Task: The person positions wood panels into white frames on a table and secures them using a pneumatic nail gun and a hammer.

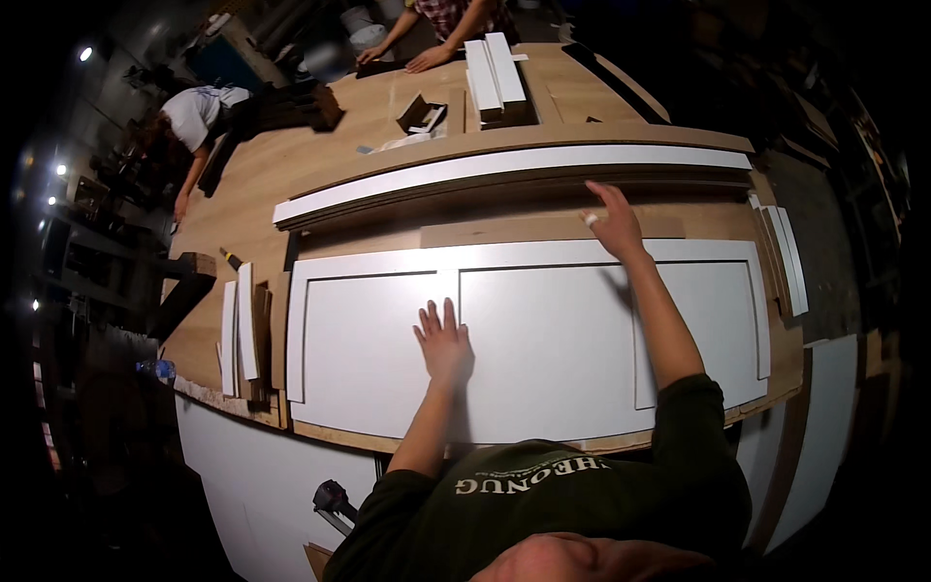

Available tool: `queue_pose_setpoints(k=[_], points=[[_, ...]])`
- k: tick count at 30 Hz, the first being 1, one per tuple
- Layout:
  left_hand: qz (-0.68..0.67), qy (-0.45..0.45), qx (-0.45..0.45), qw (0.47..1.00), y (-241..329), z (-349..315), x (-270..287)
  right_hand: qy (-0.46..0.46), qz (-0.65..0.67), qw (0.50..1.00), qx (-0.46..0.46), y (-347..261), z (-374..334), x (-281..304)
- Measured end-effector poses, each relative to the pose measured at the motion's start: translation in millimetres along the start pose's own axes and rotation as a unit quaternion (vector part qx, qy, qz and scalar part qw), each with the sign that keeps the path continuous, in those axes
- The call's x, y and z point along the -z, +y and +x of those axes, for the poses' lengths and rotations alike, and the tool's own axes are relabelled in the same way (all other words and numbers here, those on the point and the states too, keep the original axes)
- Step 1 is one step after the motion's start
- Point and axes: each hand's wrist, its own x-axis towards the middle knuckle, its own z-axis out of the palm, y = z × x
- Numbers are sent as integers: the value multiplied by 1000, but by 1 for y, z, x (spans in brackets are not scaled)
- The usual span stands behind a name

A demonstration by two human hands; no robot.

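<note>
A large white panel with raised white strips along its top, its ends and partway across lies on the bench in front of me. My left hand rests on it with fingers spread, just below a short upright strip. Over the panel's far edge, my right hand reaches out with thumb and fingers apart and nothing visible between them. Something small and white shows on one of its fingers. Just beyond that hand runs a stack of long boards with a white strip on top.
Short white strips stand by the panel's left end, more strips by its right. White-topped pieces lie farther back. Two other people work at the bench, one at the far side, one at left.
</note>
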Motion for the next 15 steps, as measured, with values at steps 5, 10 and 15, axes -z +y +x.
queue_pose_setpoints(k=[5,10,15], points=[[-46,76,8,996,-14,-5,-21,-14,-18,999,37,16,-27,-30],[-28,115,15,993,-2,-7,-11,51,-230,941,-245,14,-185,4],[-115,149,-58,980,-30,-4,-20,25,-191,938,-287,24,-236,11]])
